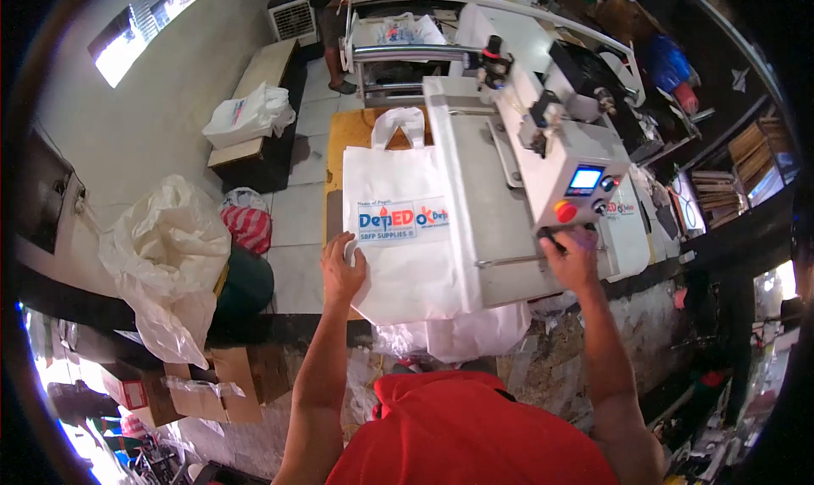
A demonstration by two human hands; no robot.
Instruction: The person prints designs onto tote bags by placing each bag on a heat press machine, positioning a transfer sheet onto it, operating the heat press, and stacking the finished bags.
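One press (pixel 555 158), two hands, two printed bags
One left hand (pixel 342 269), one right hand (pixel 573 258); one bag (pixel 407 273) on the press's left, one (pixel 626 231) on its right; one screen (pixel 586 180), one red button (pixel 564 210), two knobs (pixel 608 183); nearby, one bin (pixel 250 286), one cooler (pixel 293 19), one striped bag (pixel 247 228); bags (pixel 242 119) on the bench (pixel 248 156) overlap, uncountable

flat, printed white bag (pixel 404 260), face up

Bright window (pixel 120 59), tiled floor (pixel 295 269)
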